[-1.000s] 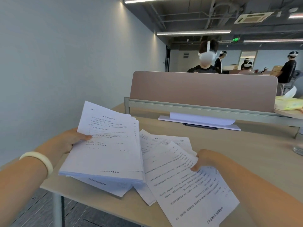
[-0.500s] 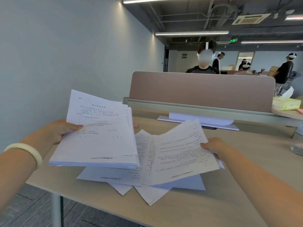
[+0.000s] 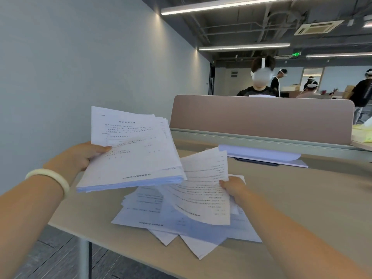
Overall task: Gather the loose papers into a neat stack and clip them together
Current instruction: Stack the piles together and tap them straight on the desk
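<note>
Papers (image 3: pixel 132 156): thin white rectangular printed sheets

Hands in view: 2, i.e. left hand (image 3: pixel 80 156) and right hand (image 3: pixel 233 186).
Bracelet (image 3: pixel 50 178): 1, left wrist.
Paper stack (image 3: pixel 136 158): 1, gripped by left hand; sheet qty not countable, edges too fine.
Single sheet (image 3: pixel 203 188): 1, pinched by right hand; poss. more behind it, can't tell.
Loose sheets (image 3: pixel 161 216) on desk (image 3: pixel 302 198): min. 5, overlapping, exact no. unclear.
Divider panel (image 3: pixel 261 117): 1.
Ceiling light strips (image 3: pixel 243 46): min. 3.
Exit sign (image 3: pixel 296 54): 1.
Ceiling vent (image 3: pixel 320 27): 1.
Persons: 1 seated person (image 3: pixel 259 89) behind divider panel; min. 4 further back, blurred.
</note>
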Demonstrator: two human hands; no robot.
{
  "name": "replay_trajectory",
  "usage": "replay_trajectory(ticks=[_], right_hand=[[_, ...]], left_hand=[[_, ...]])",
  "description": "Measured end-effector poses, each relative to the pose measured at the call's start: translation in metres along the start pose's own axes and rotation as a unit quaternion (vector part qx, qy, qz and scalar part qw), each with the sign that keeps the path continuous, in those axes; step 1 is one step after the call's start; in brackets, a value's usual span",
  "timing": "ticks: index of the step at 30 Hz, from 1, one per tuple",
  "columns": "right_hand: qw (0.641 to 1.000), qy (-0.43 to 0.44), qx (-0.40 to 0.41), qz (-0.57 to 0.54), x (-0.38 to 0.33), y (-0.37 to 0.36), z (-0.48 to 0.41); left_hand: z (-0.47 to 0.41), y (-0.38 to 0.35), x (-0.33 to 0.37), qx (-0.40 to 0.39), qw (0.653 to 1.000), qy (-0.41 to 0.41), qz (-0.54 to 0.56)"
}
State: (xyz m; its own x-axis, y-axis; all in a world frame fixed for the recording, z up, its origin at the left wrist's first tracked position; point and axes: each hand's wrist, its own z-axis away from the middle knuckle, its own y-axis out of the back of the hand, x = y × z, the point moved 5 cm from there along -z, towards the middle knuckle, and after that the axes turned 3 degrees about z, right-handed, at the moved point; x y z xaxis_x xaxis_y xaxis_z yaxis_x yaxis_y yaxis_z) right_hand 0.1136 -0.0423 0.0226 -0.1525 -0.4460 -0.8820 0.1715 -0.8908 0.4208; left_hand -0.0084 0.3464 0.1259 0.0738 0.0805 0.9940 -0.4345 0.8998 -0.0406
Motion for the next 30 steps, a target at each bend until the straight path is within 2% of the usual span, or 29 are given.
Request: replay_trajectory(ticks=[3,9,13,15,17,20,21,24,27,30], right_hand=[[0.999,0.009,-0.038,0.014,-0.007,-0.035,0.005],[0.998,-0.014,-0.03,0.055,-0.005,-0.054,-0.001],[0.999,-0.03,-0.043,0.007,-0.013,-0.067,0.0],[0.998,-0.034,-0.032,-0.031,-0.015,-0.07,0.0],[0.997,-0.047,-0.041,-0.048,-0.014,-0.074,-0.005],[0.994,-0.063,-0.069,-0.057,-0.017,-0.077,-0.006],[0.993,-0.07,-0.076,-0.061,-0.018,-0.078,-0.007],[0.99,-0.078,-0.089,-0.076,-0.018,-0.077,-0.01],[0.983,-0.097,-0.115,-0.102,-0.015,-0.077,-0.009],[0.977,-0.108,-0.152,-0.101,-0.011,-0.081,-0.003]], left_hand=[[-0.009,-0.019,-0.032,-0.009,0.999,0.032,-0.014],[-0.032,-0.037,-0.075,-0.016,0.997,0.061,-0.036],[-0.038,-0.044,-0.108,-0.035,0.99,0.108,-0.088],[-0.044,-0.046,-0.119,-0.03,0.982,0.095,-0.158],[-0.047,-0.047,-0.12,0.002,0.958,0.054,-0.283],[-0.041,-0.052,-0.12,0.005,0.886,0.061,-0.46],[-0.042,-0.053,-0.119,0.002,0.87,0.058,-0.489],[-0.044,-0.05,-0.116,-0.007,0.884,0.086,-0.46],[-0.046,-0.046,-0.116,-0.035,0.923,0.109,-0.367],[-0.039,-0.049,-0.114,-0.054,0.93,0.106,-0.349]])
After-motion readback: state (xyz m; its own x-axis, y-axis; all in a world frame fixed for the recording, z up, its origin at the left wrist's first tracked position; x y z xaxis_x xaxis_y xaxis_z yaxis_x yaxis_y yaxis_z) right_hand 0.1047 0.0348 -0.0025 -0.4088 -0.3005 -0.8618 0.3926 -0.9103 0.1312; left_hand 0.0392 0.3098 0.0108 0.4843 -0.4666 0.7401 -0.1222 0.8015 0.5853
